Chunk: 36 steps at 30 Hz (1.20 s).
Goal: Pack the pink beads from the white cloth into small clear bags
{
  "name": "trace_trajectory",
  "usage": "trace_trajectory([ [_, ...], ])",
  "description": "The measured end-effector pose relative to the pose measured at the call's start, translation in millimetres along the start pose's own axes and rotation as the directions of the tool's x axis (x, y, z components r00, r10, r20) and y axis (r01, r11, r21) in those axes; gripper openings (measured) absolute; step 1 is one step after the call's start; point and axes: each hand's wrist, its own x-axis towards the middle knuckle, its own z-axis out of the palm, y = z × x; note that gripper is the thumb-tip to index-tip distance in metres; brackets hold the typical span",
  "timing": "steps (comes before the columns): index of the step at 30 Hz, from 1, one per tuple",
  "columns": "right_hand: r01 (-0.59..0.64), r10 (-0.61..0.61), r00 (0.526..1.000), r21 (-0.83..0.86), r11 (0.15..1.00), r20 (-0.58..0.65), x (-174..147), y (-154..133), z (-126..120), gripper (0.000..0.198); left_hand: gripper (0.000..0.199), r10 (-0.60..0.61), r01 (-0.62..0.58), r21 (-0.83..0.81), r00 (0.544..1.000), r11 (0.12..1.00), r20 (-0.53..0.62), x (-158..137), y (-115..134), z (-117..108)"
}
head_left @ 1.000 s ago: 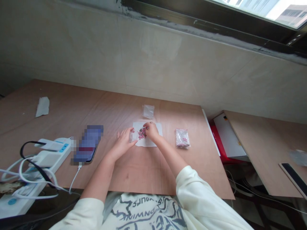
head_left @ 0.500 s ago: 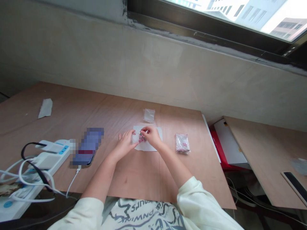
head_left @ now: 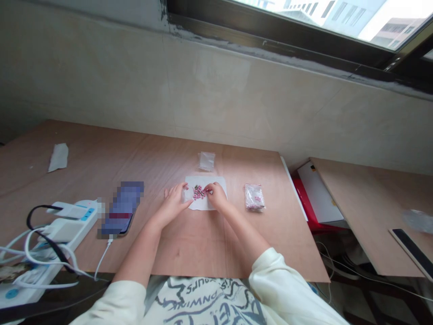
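Observation:
Small pink beads (head_left: 196, 195), with a few darker bits among them, lie in a loose pile on a white sheet of paper (head_left: 203, 206). My left hand (head_left: 172, 202) is closed around a small clear plastic bag (head_left: 187, 195) at the paper's left side, its mouth facing the pile. On the right edge of the pile, my right hand (head_left: 217, 196) has thumb and fingers pinched together over the paper. What sits between those fingertips is too small to make out.
Behind the paper lies a clear plastic bag (head_left: 206, 161). A filled packet with pink pieces (head_left: 254, 197) rests to the right. On the left are a phone (head_left: 123, 207) on a charging cable, a cabled power strip (head_left: 76, 221) and a paper scrap (head_left: 58, 157).
My right hand has moved right from over the bead pile, uncovering more of it. My left hand stays at the plastic bag. The whole view has shifted slightly.

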Motion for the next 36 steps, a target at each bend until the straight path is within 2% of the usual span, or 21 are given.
trace_trajectory([
  [5, -0.005, 0.004, 0.999, -0.033, 0.999, -0.036, 0.3, -7.1, -6.1, 0.012, 0.042, -0.003, 0.003, 0.005, 1.0, 1.0, -0.001, 3.0, -0.6, -2.1],
  [8, -0.031, 0.039, 0.994, 0.075, 0.997, -0.099, -2.2, -20.9, -10.7, 0.006, 0.043, 0.005, -0.005, -0.002, 1.0, 1.0, 0.011, 2.9, -2.0, 2.5],
  [11, 0.054, -0.042, 0.997, 0.213, 0.975, -0.06, -8.1, -41.2, -12.0, 0.008, 0.043, 0.006, -0.005, -0.016, 1.0, 1.0, 0.024, 1.3, -0.9, 7.8],
  [13, 0.113, -0.105, 0.993, 0.246, 0.963, -0.048, -13.0, -50.4, -10.9, 0.01, 0.043, -0.004, 0.005, -0.024, 1.0, 1.0, 0.012, -0.4, 0.5, 8.9],
  [14, 0.113, -0.097, 0.992, 0.24, 0.964, -0.075, -15.3, -52.0, -9.9, 0.01, 0.043, -0.009, 0.01, -0.027, 1.0, 1.0, 0.005, -1.3, 0.9, 8.6],
  [18, -0.052, 0.066, 0.974, 0.068, 0.996, -0.217, -22.8, -39.5, -3.0, 0.011, 0.043, -0.003, 0.003, -0.02, 1.0, 1.0, -0.001, -4.6, -1.0, 4.2],
  [21, -0.148, 0.125, 0.975, -0.117, 0.982, -0.183, -25.1, -27.9, 5.0, 0.016, 0.043, 0.003, -0.003, -0.002, 1.0, 1.0, -0.001, -5.1, -2.5, 2.0],
  [24, -0.171, 0.141, 0.98, -0.223, 0.96, -0.143, -24.3, -26.3, 11.3, 0.014, 0.043, -0.013, 0.013, 0.01, 1.0, 1.0, 0.015, -3.6, -1.1, 1.3],
  [29, -0.129, 0.107, 0.99, -0.277, 0.952, -0.092, -23.4, -27.6, 10.0, 0.01, 0.044, 0.0, -0.001, 0.023, 1.0, 1.0, 0.02, 1.5, -1.1, 2.0],
  [31, -0.119, 0.099, 0.99, -0.238, 0.964, -0.096, -24.4, -27.5, 6.0, 0.009, 0.045, 0.01, -0.01, 0.028, 1.0, 1.0, 0.017, 3.1, -2.8, 3.3],
  [33, -0.116, 0.098, 0.984, -0.122, 0.986, -0.148, -25.4, -30.8, 1.4, 0.011, 0.045, 0.006, -0.007, 0.027, 1.0, 1.0, 0.026, 3.6, -3.9, 5.2],
  [36, -0.005, 0.026, 0.982, 0.112, 0.994, -0.189, -25.3, -43.6, -3.3, 0.012, 0.045, -0.003, 0.002, 0.01, 0.999, 1.0, 0.047, 2.1, -3.2, 7.6],
])
